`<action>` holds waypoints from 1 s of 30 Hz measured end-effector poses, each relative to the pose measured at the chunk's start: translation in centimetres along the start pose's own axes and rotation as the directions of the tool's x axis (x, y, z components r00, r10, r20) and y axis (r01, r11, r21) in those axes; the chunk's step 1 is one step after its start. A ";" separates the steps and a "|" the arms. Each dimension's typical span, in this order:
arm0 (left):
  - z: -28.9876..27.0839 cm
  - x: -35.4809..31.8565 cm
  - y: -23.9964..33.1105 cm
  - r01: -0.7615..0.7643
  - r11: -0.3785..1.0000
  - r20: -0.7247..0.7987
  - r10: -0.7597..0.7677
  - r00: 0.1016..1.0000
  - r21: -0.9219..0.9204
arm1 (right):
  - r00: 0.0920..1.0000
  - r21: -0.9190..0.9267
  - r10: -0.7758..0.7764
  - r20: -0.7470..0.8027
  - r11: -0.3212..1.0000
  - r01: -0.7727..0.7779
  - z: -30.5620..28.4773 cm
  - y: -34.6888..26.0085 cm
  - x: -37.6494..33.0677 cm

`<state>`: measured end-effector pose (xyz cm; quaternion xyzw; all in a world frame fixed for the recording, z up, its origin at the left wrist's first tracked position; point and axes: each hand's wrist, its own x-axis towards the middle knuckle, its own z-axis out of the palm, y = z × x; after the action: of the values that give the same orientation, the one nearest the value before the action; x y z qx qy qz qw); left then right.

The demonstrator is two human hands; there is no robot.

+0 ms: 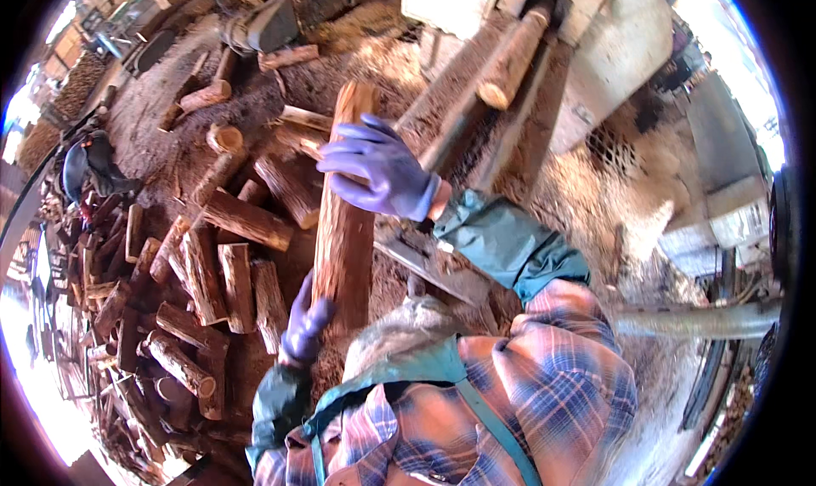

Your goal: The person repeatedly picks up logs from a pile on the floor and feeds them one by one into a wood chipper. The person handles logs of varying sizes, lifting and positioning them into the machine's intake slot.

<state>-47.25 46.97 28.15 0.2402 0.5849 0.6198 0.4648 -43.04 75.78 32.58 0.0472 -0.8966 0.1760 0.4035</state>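
A long split log (340, 248) with a pale, rough face stands lengthwise in front of my chest, held between both hands. Across its upper part lies my right hand (374, 167) in a purple glove, fingers spread over the wood and gripping it. Lower down, my left hand (308, 324), gloved the same, clasps the log's left side near the bottom end; part of its grip is hidden. Green sleeve covers (510, 244) reach over both forearms.
Many cut logs (242, 218) lie heaped on the left. Ahead to the right, a round log (514, 56) rests in a metal trough (459, 116) leading into a pale machine (612, 69). A metal pipe (697, 320) runs at the right. Sawdust (561, 184) covers ground beside the trough.
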 end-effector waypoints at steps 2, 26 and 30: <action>1.6 3.3 0.7 -0.031 0.999 0.145 0.036 0.989 -0.035 | 0.989 -0.052 -0.012 0.150 0.998 0.020 -3.2 -1.1 1.4; 11.4 -11.3 16.7 -0.567 -0.098 0.227 0.960 0.162 0.818 | 0.917 -0.266 0.397 0.030 0.888 -0.375 -4.5 22.5 -15.9; 14.4 -23.3 10.7 -0.431 0.073 0.061 0.955 0.289 0.900 | 0.740 0.404 0.672 -0.033 0.686 -0.605 -1.9 16.6 -14.2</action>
<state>-27.71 35.45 46.93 0.4855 0.6796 0.4679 -0.2890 -36.00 91.15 18.62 -0.2105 -0.7668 0.4736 0.3787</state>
